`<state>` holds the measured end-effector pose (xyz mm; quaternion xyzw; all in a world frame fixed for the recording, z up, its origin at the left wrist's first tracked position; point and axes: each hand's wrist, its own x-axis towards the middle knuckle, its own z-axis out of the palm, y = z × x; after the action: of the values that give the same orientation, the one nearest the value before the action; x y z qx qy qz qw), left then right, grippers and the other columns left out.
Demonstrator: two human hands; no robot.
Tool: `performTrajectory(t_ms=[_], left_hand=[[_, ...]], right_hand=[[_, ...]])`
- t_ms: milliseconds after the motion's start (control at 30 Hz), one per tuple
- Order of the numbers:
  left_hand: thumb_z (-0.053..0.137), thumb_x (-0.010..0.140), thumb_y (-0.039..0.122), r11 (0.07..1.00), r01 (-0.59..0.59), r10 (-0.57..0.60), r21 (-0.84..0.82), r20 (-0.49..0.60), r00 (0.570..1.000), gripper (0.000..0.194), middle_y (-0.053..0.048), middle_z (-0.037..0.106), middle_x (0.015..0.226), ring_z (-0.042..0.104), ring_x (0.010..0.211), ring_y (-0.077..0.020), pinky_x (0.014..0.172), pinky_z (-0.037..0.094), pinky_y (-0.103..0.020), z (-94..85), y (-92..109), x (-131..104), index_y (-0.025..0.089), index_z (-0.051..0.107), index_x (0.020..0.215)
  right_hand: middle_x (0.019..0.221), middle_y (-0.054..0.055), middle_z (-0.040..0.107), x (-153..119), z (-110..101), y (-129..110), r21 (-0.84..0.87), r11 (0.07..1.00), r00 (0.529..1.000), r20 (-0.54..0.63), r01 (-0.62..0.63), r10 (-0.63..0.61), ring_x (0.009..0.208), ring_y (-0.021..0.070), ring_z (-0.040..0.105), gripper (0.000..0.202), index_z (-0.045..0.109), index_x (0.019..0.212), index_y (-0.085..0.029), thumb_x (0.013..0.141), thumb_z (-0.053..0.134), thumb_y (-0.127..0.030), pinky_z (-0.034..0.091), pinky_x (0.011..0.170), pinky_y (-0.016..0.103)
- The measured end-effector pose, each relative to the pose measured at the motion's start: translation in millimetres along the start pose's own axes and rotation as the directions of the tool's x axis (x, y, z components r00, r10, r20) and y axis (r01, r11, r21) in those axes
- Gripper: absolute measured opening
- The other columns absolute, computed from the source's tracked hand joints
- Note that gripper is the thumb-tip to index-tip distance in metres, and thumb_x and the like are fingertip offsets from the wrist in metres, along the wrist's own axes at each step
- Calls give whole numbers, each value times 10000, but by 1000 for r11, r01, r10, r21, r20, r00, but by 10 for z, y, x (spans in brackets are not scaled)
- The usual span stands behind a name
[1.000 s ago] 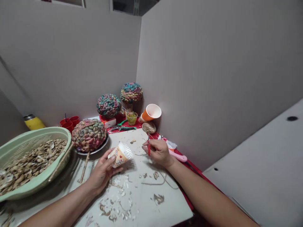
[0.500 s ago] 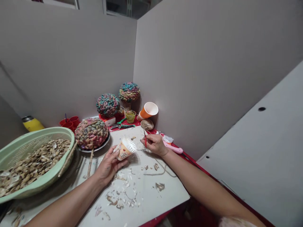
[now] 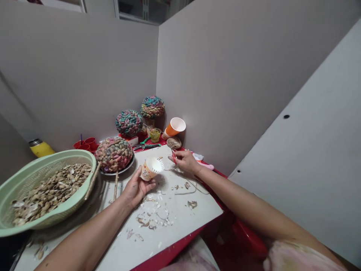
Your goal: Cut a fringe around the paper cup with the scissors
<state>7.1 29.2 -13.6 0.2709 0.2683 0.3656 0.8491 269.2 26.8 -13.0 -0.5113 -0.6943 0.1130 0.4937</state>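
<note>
My left hand [image 3: 135, 191] grips a small printed paper cup [image 3: 147, 172] above the white board [image 3: 180, 222]. The cup's rim is cut into short strips on the side toward my right hand, and its mouth tilts up and to the right. With its fingers closed, my right hand [image 3: 186, 162] holds red-handled scissors [image 3: 174, 156], apart from the cup. The blades point away from me, toward a ball of twine [image 3: 174, 142]. Shell scraps [image 3: 153, 216] and a loose cord [image 3: 186, 193] lie on the board below my hands.
At left stands a green basket [image 3: 91, 158] of shells. Beside it, a shell-covered dome [image 3: 114, 154] with a stick sits on a metal plate. Behind are two more colourful domes [image 3: 129, 123], green-handled pliers [image 3: 149, 146], an orange cup [image 3: 172, 130] and grey partition walls [image 3: 225, 75].
My left hand has turned the paper cup, so its inside shows more and its mouth faces further upward. The scissors stay in my right hand. The whole view has shifted slightly.
</note>
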Motion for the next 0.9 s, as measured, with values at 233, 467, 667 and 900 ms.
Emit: performTrajectory(t_ms=[233, 467, 667, 900], left_hand=[[357, 1029, 368, 996, 72, -69, -61, 52, 996, 412, -155, 747, 832, 651, 521, -148, 537, 586, -260, 42, 50, -30, 71, 545, 1244], [336, 1033, 371, 987, 112, -104, -115, 75, 992, 394, -152, 753, 842, 631, 502, -130, 509, 564, -234, 77, 52, -80, 91, 589, 1146], [326, 1035, 374, 976, 129, -115, -173, 88, 989, 408, -152, 749, 841, 624, 495, -121, 504, 560, -225, 58, 57, -78, 80, 588, 1143], [332, 1034, 372, 972, 116, -100, -203, 85, 991, 410, -113, 727, 757, 657, 515, -144, 510, 577, -245, 1, 65, -62, 77, 599, 1135]], right_hand=[[566, 16, 597, -56, 67, -427, 240, 963, 990, -42, -119, 133, 513, 134, 538, 503, 638, 687, -168, 851, 608, -643, 452, 526, 259], [816, 64, 712, -115, 343, -669, 462, 877, 987, -20, -133, 160, 722, 184, 655, 425, 723, 951, -174, 787, 710, -567, 525, 635, 286], [867, 48, 704, -144, 445, -699, 564, 817, 985, -32, -122, 169, 804, 195, 664, 374, 699, 982, -191, 785, 740, -506, 535, 727, 316], [1028, 62, 692, -139, 632, -714, 658, 749, 993, -16, -79, 119, 967, 228, 669, 428, 651, 1036, -211, 718, 822, -443, 524, 878, 360]])
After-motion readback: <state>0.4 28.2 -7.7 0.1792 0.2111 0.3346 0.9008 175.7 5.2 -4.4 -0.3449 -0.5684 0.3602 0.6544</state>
